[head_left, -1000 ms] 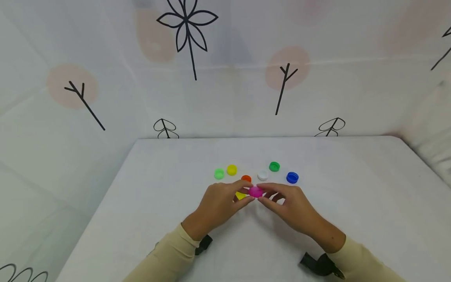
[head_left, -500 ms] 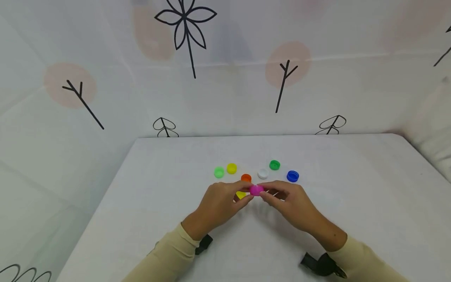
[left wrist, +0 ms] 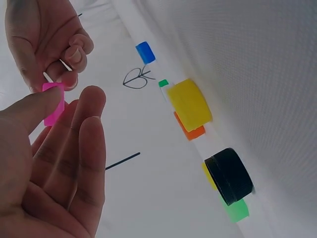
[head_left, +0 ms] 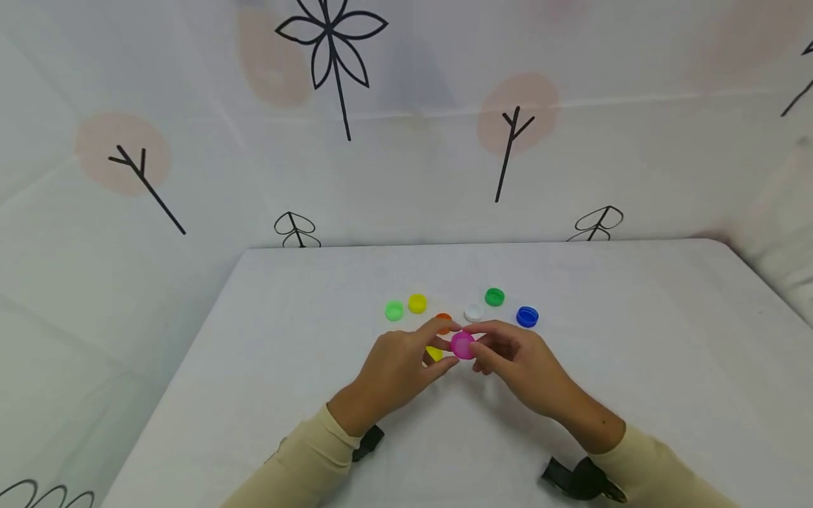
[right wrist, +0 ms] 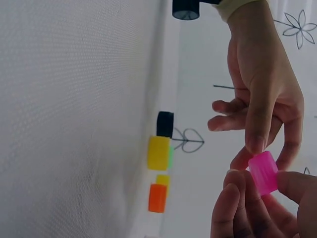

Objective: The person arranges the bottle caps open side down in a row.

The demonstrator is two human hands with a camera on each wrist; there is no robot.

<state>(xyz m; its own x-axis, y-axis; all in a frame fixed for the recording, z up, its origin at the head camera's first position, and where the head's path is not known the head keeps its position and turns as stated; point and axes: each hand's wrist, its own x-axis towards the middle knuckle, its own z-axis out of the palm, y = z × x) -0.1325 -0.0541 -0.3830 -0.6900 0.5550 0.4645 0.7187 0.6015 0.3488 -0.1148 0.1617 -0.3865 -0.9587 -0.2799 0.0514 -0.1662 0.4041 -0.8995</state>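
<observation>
A pink bottle cap [head_left: 462, 346] is up between both hands, its round face toward the head camera. My right hand [head_left: 524, 363] pinches it between thumb and fingers from the right. From the left, my left hand [head_left: 396, 367] curls thumb and fingers around its edge. In the left wrist view, the left thumb overlaps the pink cap [left wrist: 53, 105]. The left thumb's tip is right at the cap's upper end in the right wrist view. A yellow cap [head_left: 435, 353] shows through the left hand's gap, and an orange cap [head_left: 444, 323] is partly covered by its fingers.
Behind the hands on the white table [head_left: 286, 296] lie caps: light green [head_left: 394, 310], yellow [head_left: 417, 303], white [head_left: 473, 313], green [head_left: 495, 297] and blue [head_left: 527, 317]. A black cap [left wrist: 229, 176] shows in the wrist views. Patterned cloth [head_left: 406, 176] hangs behind the table.
The pink cap has turned so its round face shows more to the head camera. The left index finger has lifted slightly from the cap's top; the other caps stay put.
</observation>
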